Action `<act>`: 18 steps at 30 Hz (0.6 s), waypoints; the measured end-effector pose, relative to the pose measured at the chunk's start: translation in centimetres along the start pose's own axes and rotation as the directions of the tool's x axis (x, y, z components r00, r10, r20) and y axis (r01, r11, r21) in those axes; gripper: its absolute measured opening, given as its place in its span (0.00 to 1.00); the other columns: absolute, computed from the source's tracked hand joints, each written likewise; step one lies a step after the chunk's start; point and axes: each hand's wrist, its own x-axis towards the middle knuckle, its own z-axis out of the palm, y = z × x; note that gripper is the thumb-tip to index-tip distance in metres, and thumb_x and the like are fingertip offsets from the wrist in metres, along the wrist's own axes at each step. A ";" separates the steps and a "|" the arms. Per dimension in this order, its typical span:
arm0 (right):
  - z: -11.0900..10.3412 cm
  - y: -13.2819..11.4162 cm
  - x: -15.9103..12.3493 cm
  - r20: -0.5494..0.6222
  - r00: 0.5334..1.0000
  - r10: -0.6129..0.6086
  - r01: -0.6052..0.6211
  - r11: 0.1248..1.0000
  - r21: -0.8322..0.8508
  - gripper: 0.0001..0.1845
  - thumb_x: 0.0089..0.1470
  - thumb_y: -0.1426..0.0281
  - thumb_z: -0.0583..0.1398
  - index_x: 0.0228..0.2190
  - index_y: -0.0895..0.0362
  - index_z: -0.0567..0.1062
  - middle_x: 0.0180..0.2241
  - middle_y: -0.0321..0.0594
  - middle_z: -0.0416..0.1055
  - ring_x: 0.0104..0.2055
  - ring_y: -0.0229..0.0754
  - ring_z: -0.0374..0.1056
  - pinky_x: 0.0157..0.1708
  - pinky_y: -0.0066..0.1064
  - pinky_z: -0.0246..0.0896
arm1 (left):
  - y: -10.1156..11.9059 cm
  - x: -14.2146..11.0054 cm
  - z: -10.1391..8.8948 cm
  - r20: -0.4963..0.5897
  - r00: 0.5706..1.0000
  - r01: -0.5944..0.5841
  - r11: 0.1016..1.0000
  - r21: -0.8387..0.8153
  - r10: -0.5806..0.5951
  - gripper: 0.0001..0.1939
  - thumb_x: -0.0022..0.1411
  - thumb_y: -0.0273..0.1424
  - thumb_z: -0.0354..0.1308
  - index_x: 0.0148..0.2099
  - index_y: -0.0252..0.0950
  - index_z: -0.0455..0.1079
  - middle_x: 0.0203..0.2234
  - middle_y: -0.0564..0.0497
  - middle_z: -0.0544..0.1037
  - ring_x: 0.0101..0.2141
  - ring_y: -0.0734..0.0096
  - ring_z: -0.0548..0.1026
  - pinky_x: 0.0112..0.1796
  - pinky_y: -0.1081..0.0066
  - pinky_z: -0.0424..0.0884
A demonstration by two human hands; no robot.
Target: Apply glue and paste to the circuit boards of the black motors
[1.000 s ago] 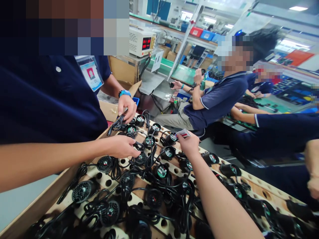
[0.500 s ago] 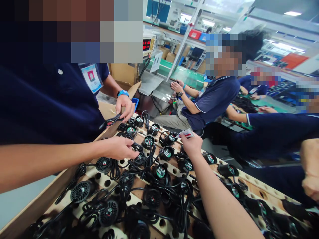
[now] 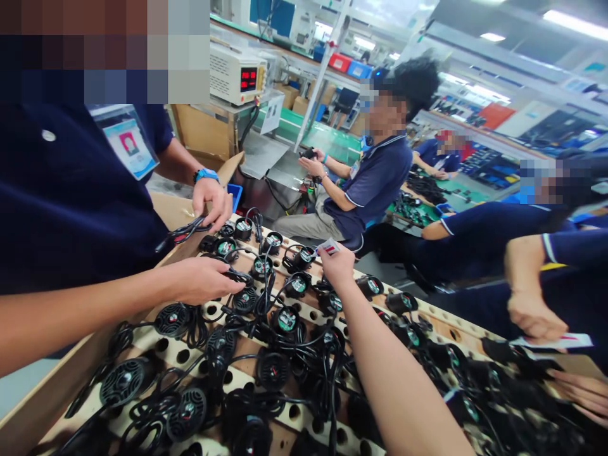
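Note:
My right hand pinches a small white tube with a red mark. The tube's narrow tip points at a round black housing with an open top and a board inside. Over the far left part of the wooden rack, my left hand has its fingers stretched out and the thumb apart. Its fingertips are beside a black cable and a slotted round black cap; whether they touch is unclear. Nearby, another open housing shows a green circuit board.
Many black housings with coiled cables fill the holed wooden rack. On the left a co-worker's hand holds a black cable. At right another person's hand grips a white tube over the rack. A seated person works beyond.
The view has shifted right, so the rack and both my hands appear further left. My right hand keeps the tube at the same housing. Another person's hand with a white tube has come into view at right.

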 end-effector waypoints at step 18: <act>-17.6 -3.9 -7.9 -0.040 0.811 0.584 -0.230 0.381 0.896 0.09 0.45 0.70 0.70 0.27 0.60 0.76 0.22 0.38 0.74 0.23 0.35 0.72 0.24 0.22 0.72 | 13.1 -9.5 8.5 -0.071 0.972 -0.206 0.954 0.217 0.225 0.10 0.61 0.41 0.58 0.32 0.53 0.81 0.20 0.52 0.76 0.21 0.63 0.78 0.19 0.70 0.73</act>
